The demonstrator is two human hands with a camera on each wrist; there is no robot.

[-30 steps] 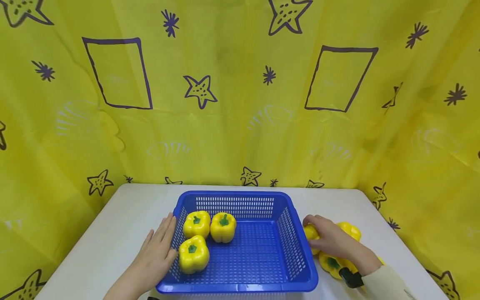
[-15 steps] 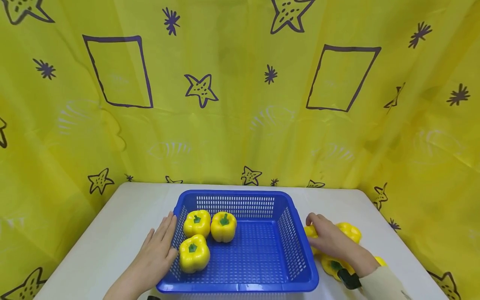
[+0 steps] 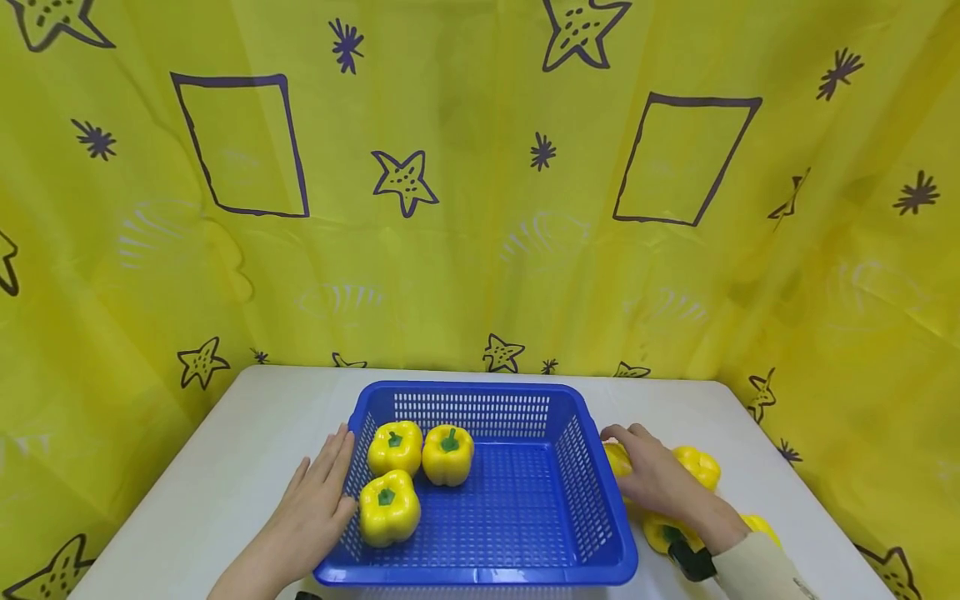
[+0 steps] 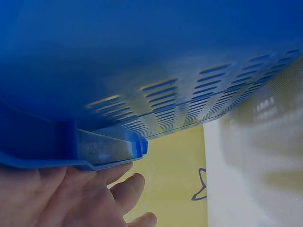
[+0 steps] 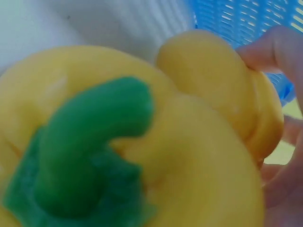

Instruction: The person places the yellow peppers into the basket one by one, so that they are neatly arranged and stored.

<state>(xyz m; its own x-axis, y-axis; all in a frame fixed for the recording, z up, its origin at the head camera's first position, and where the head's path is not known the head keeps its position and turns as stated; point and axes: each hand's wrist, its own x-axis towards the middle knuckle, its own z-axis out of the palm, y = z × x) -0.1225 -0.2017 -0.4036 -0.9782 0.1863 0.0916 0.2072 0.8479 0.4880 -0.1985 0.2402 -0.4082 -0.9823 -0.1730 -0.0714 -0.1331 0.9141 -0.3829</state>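
At the basket's 3 o'clock side in the head view, the person's right hand (image 3: 660,479) grips a held pepper (image 3: 617,458), fingers curled about it, just outside the wall of the basket (image 3: 472,575). Over the last second that hand has edged slightly closer to the wall; little else has shifted. For the work, this looks like a grip being settled rather than a transfer: the held one remains outside, while three peppers sit within, a front pepper (image 3: 390,508) near 9 o'clock, a back pepper (image 3: 395,450) at 10 and an inner pepper (image 3: 447,457) at 11. At the basket's own 9 o'clock, the left hand (image 3: 311,504) lies straight-fingered against the outside.

Farther out, taking the right hand as clock centre, loose peppers lie at 2 o'clock (image 3: 699,467), 4 o'clock (image 3: 761,527) and 6 o'clock (image 3: 660,533). The wrist and a black device (image 3: 692,560) cover much of the last, and the sleeve (image 3: 761,571) partly hides the 4 o'clock one. In the right wrist view, a large blurred pepper with a green stalk (image 5: 94,137) hides part of the held one; whether that is off the table (image 3: 300,392) cannot be told. A dark item (image 3: 306,596) is cut off at the bottom edge, unidentifiable.
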